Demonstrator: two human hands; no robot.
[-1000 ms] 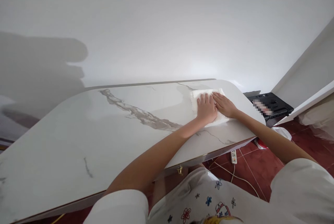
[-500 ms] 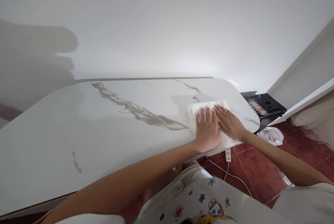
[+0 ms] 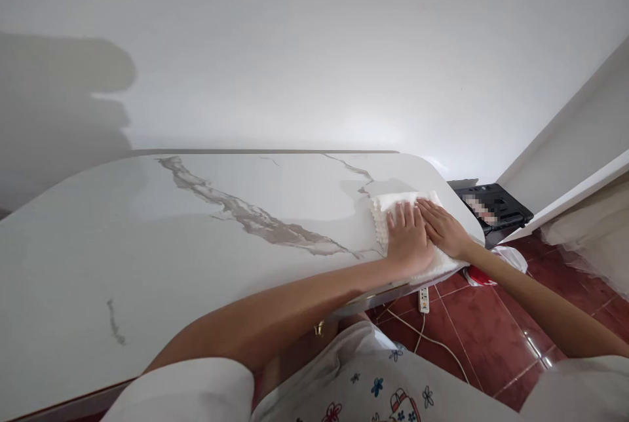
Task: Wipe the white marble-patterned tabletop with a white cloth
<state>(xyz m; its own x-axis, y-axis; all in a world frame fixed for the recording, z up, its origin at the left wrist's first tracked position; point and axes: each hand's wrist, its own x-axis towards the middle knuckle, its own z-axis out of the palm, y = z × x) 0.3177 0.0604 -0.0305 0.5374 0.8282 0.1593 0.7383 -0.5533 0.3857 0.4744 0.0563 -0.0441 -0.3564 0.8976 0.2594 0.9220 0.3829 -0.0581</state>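
A fluffy white cloth (image 3: pixel 382 220) with a scalloped edge lies flat on the right end of a white table (image 3: pixel 147 238) with grey marble-like veins. Pressed on top of the cloth is my left hand (image 3: pixel 410 238), fingers stretched forward and palm down. Just to its right, my right hand (image 3: pixel 445 230) also rests flat on the cloth, its fingers angled left and touching the left hand. Neither hand is gripped round the cloth. Part of the cloth is hidden beneath both hands, and its lower part reaches the table's near edge.
A white wall (image 3: pixel 275 48) stands behind the table. Past the right end are a black case-like object (image 3: pixel 508 206) and a white plastic bag (image 3: pixel 514 257). A power strip (image 3: pixel 423 300) with a white cable lies on the red tiled floor (image 3: pixel 472 324). Pale fabric (image 3: pixel 590 232) hangs at far right.
Both hands and the cloth have slid to the right across the table, toward its rounded end. The view has shifted slightly, and more of the left sleeve shows.
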